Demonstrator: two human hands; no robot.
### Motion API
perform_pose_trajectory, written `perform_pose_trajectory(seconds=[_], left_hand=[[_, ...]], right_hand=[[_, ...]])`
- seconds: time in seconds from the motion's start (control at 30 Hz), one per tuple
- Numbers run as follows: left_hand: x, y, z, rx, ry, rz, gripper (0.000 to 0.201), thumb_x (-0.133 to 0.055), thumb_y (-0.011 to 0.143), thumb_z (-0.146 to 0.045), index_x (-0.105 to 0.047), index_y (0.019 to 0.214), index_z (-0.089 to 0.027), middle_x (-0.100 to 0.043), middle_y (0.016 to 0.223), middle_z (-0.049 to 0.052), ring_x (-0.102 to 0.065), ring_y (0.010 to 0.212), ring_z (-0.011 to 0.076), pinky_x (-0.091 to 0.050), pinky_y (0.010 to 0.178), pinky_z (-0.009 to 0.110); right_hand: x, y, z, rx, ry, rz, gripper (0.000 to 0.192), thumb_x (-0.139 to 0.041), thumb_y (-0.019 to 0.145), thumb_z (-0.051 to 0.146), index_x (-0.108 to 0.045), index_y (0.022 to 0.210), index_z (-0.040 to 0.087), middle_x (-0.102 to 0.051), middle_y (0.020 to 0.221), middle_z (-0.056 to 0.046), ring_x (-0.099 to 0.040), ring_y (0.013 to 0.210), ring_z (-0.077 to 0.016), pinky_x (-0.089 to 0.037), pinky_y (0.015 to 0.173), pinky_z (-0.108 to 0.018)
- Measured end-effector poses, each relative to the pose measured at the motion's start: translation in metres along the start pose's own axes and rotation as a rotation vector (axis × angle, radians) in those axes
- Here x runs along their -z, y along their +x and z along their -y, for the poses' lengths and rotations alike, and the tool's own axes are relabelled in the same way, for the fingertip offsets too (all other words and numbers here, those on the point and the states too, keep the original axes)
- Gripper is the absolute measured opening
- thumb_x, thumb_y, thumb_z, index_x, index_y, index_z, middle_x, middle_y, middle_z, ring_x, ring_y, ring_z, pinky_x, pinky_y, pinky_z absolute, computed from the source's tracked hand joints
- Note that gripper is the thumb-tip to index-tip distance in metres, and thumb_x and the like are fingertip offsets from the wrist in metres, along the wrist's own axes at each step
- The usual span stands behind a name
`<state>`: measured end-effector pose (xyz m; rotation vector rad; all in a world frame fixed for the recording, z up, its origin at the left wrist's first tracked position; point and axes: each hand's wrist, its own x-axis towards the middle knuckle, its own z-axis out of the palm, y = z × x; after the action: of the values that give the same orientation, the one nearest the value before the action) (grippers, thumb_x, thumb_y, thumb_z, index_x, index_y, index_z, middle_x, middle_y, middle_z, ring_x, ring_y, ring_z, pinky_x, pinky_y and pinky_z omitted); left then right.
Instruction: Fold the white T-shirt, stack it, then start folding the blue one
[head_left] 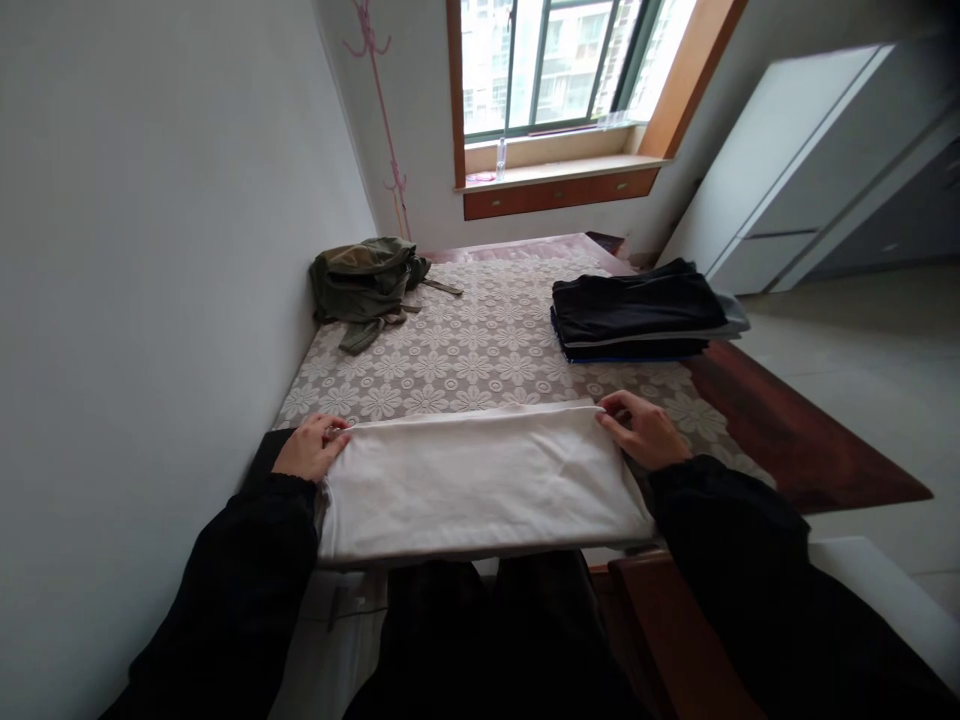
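Observation:
A white piece of folded cloth (480, 485) lies flat at the near edge of the table, long side towards me. My left hand (309, 447) pinches its far left corner between thumb and fingers. At the far right corner, my right hand (641, 428) grips the cloth's edge in the same way. Whether the cloth is a garment cannot be told from its folded shape. Beyond my right hand sits a stack of folded dark clothes (637, 305), black on top with grey and blue edges showing.
A floral tablecloth (450, 370) covers much of the table, whose reddish-brown wood (810, 430) shows at the right. An olive-green backpack (367, 285) rests at the far left against the wall. Behind stand a pink coat rack (382, 100) and a windowsill with a clear bottle (501, 158).

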<state>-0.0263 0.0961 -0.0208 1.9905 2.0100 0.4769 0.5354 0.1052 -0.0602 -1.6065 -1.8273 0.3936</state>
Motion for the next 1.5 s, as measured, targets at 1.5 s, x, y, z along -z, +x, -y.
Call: perform_pose_trajectory(seconds=[1.5], left_hand=[[0.002,-0.010,-0.008,0.250,0.051,-0.123,0.018,-0.051,0.091,-0.038,-0.062,0.098,-0.025,-0.073,0.092,0.006,-0.065,0.073,0.0227,-0.045,0.070,0.032]], right_hand=[[-0.019,0.028,0.008,-0.144,-0.035,-0.062,0.021,-0.057,0.089,0.041,-0.070,0.093,0.025,-0.079,0.087,-0.007,-0.072,0.086,-0.0265,-0.053,0.074,-0.034]])
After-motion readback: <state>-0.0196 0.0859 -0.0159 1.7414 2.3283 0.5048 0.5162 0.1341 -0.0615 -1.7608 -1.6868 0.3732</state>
